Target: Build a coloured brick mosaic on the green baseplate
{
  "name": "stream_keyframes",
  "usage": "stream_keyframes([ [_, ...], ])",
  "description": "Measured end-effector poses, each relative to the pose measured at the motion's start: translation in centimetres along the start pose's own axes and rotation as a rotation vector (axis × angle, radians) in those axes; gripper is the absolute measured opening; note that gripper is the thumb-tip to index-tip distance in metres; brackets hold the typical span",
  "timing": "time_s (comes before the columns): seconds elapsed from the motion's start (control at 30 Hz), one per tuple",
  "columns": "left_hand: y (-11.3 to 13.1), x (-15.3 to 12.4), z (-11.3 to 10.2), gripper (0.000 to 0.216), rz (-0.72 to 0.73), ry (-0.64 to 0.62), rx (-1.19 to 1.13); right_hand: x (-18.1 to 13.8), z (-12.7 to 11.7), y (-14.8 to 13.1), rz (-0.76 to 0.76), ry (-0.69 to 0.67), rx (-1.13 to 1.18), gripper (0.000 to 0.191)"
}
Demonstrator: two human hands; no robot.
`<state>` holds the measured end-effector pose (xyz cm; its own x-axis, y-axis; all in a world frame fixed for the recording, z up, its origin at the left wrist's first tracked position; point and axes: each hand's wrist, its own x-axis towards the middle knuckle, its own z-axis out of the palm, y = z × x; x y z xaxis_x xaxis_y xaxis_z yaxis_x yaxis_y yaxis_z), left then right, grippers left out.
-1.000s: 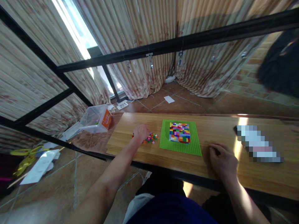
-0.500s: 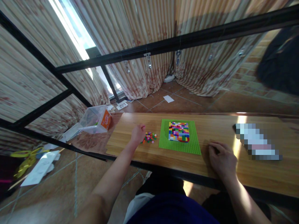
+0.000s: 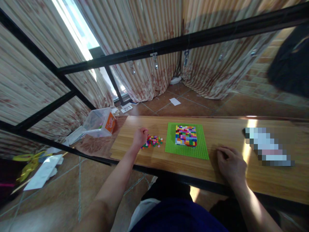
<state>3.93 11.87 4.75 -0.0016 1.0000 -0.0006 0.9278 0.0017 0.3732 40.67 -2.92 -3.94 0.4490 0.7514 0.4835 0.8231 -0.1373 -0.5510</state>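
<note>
My left hand (image 3: 140, 136) is closed, thumb against the curled fingers, at the left edge of a pile of loose coloured toy bricks (image 3: 154, 141). Whatever it may hold is hidden. To the right of the pile lies a green baseplate (image 3: 170, 149) bearing a block of many-coloured bricks (image 3: 185, 135) built up in tight rows. My right hand (image 3: 231, 165) rests on the table to the right of the baseplate, its fingers loosely curled in and nothing visible in them.
The wooden table (image 3: 212, 129) has a dark front edge close to my lap. A blurred-out flat object (image 3: 267, 146) lies at its right. Beyond the left end stands a clear plastic box (image 3: 98, 122) with an orange label. A black metal rail (image 3: 169, 46) crosses before the curtains.
My left hand has shifted slightly left, and more of the loose brick pile shows beside it. The right hand stays in place on the table.
</note>
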Motion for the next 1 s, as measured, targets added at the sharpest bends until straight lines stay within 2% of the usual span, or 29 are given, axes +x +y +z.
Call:
stream_keyframes([
  [0.27,0.0,-0.3,0.4,0.031,0.059,-0.056,0.09,0.0,0.0,0.1,-0.01,0.004,0.009,0.03],
  [0.43,0.2,-0.6,0.1,0.027,0.128,-0.091,0.165,0.0,0.0,0.2,-0.009,0.001,0.015,0.027],
  [0.63,0.6,-0.9,-0.5,0.032,0.149,-0.127,0.3,0.0,0.0,0.1,-0.015,0.003,0.013,0.027],
  [0.83,0.2,-0.9,-0.3,0.031,0.154,-0.096,0.281,0.0,-0.1,-0.2,-0.001,-0.001,0.003,0.028],
  [1.0,-0.1,-1.7,0.0,0.021,0.201,-0.082,0.133,0.0,0.0,-0.1,-0.004,-0.004,0.008,0.027],
])
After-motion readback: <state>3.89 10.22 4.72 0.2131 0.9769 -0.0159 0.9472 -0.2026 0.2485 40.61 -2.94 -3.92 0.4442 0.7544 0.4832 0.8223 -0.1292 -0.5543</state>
